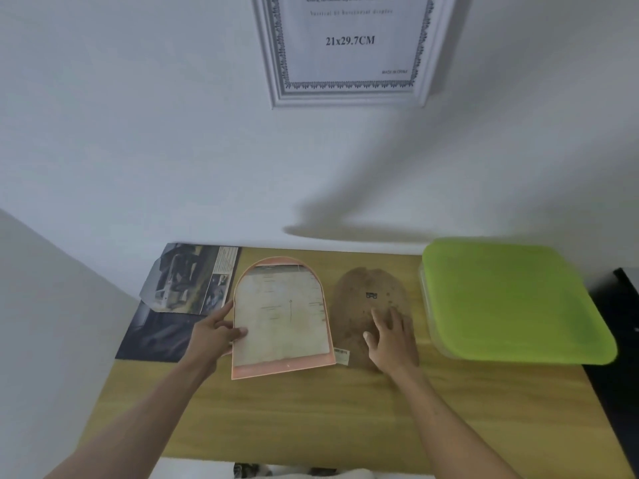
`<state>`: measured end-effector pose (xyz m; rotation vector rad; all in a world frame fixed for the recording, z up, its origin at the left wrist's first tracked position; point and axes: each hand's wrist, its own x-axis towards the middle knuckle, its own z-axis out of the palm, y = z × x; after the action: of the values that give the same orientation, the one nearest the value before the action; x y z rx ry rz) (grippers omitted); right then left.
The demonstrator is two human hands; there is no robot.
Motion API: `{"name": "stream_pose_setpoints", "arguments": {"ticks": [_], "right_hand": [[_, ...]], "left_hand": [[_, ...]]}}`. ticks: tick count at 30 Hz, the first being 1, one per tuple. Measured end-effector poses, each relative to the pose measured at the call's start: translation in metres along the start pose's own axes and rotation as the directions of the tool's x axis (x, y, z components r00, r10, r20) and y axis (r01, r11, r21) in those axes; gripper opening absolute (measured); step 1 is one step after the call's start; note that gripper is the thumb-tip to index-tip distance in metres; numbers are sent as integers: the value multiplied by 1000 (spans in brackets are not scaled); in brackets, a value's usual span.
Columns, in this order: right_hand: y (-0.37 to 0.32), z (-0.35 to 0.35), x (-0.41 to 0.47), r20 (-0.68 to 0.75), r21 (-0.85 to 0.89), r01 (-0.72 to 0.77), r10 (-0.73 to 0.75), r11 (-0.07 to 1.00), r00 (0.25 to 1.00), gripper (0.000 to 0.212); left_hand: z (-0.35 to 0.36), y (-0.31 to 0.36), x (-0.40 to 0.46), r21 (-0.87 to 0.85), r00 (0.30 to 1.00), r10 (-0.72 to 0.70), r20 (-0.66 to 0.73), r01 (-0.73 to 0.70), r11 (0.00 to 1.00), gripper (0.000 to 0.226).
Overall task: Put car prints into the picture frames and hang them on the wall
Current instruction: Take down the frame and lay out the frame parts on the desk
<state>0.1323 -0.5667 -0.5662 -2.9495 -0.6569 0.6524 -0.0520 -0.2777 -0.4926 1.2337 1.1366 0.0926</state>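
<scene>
An arch-topped pink picture frame lies flat on the wooden table with a pale paper insert in it. My left hand grips its left edge, thumb on the insert. To the right lies the brown arch-shaped backing board; my right hand rests flat on it with fingers spread. Car prints lie at the table's back left, one lighter print on a dark one. A white ornate frame hangs on the wall above, showing a "21x29.7CM" insert.
A clear plastic box with a green lid fills the table's right side. A small paper tag lies by the pink frame's lower right corner. A dark object stands beyond the table's right edge. The white wall runs right behind the table.
</scene>
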Motion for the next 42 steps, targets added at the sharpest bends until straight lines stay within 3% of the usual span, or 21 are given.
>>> {"name": "stream_pose_setpoints", "arguments": {"ticks": [4,7,10,14,18,21,27,32,38,42], "right_hand": [[20,-3,7,-18,25,-69,70,997,997,62],[21,-9,9,-90,51,-37,42,998,995,60],[-5,-23,4,-192,322,133,-73,937,979,51],[-58,-38,-1,-40,482,226,-236,846,971,43],[-91,-27,-1,9,669,124,-174,733,985,37],[-102,-16,4,19,717,53,-96,695,995,33],[-125,7,0,-12,647,-15,30,762,999,24],[-145,7,-8,-46,577,-43,85,815,995,30],[-165,17,-23,-57,375,-46,73,926,996,42],[-184,25,-32,-11,247,-106,113,963,994,46]], "left_hand": [[4,2,-2,-1,1000,5,0,-5,1000,77],[4,4,-2,6,1000,13,3,-13,1000,77],[3,3,1,3,1000,15,12,-15,1000,76],[3,0,3,-15,1000,12,15,-12,1000,76],[-3,-8,9,-27,1000,16,2,-16,1000,75],[-7,-14,15,80,997,65,-28,-63,995,71],[-9,-8,23,515,981,191,-42,-143,845,47],[-14,-14,35,717,964,265,25,-202,668,58],[-19,-32,37,810,939,327,110,-275,517,45],[-19,-42,40,850,934,322,154,-291,439,56]]}}
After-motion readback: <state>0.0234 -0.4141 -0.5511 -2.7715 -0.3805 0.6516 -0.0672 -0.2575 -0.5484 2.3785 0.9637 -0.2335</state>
